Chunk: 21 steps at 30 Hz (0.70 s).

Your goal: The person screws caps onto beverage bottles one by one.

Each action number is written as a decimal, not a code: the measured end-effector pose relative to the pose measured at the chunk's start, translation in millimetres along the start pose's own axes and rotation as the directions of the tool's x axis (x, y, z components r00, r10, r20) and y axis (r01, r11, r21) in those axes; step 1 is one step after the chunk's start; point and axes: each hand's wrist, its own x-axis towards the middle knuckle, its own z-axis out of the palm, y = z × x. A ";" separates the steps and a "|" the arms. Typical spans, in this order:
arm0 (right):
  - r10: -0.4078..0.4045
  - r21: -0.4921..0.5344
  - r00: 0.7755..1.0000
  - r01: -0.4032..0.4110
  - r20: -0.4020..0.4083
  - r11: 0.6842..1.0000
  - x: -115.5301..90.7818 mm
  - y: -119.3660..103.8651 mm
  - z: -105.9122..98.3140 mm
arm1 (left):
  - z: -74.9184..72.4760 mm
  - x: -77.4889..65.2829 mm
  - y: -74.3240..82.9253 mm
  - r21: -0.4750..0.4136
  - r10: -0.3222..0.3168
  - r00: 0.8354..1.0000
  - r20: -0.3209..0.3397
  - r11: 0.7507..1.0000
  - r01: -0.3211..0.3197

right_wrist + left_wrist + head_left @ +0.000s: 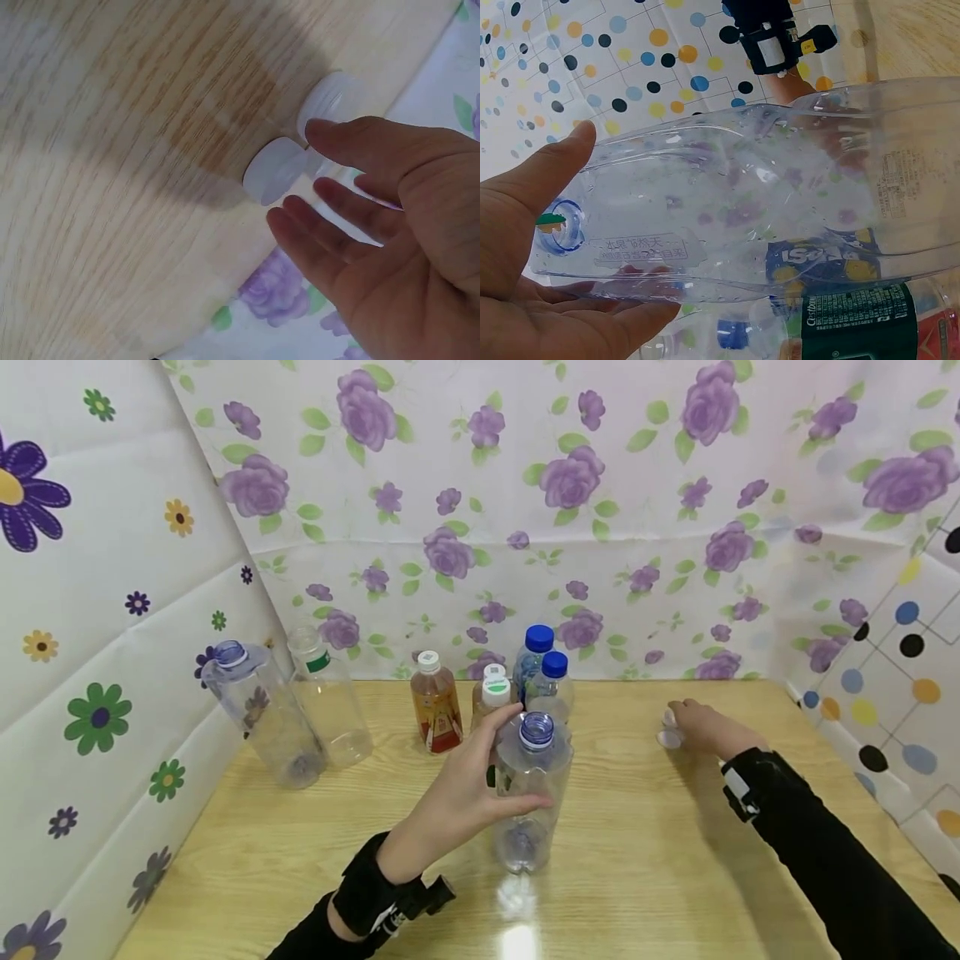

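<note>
Now the left hand (468, 781) grips one bottle (534, 775) below its neck.

Black sleeves (840, 870), black wrist straps (366, 887)

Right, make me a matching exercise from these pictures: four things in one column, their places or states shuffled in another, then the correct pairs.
Things
1. Left hand
2. Right hand
3. Two blue-capped bottles
4. Two large clear bottles

Places or states
A. At the white caps
B. On the left side of the table
C. Gripping a clear, uncapped bottle
D. Directly behind the gripped bottle

Pairs: 1-C, 2-A, 3-D, 4-B
</note>
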 end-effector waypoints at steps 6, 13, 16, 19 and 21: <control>-0.014 0.092 0.998 0.020 -0.066 0.996 -0.1 4.0 0.5 | 1.7 1.0 -0.5 -0.028 0.011 1.000 0.003 1.000 -0.010; 0.039 0.148 0.999 -0.042 0.023 0.988 -8.7 4.8 -5.9 | -0.6 0.2 1.3 -0.004 -0.012 1.000 0.012 1.000 0.012; 0.041 0.176 0.998 -0.048 0.041 0.983 -11.4 2.8 -6.4 | -0.9 -0.3 1.4 -0.008 -0.021 1.000 0.014 1.000 0.021; 0.042 0.162 0.999 -0.044 0.019 0.986 -14.0 1.0 -5.3 | -0.5 -0.5 0.6 -0.026 -0.028 0.999 0.017 0.999 0.028; 0.049 0.158 0.999 -0.048 -0.001 0.986 -15.7 -0.3 -4.9 | 0.0 -0.2 0.0 -0.042 -0.027 0.999 0.019 0.999 0.028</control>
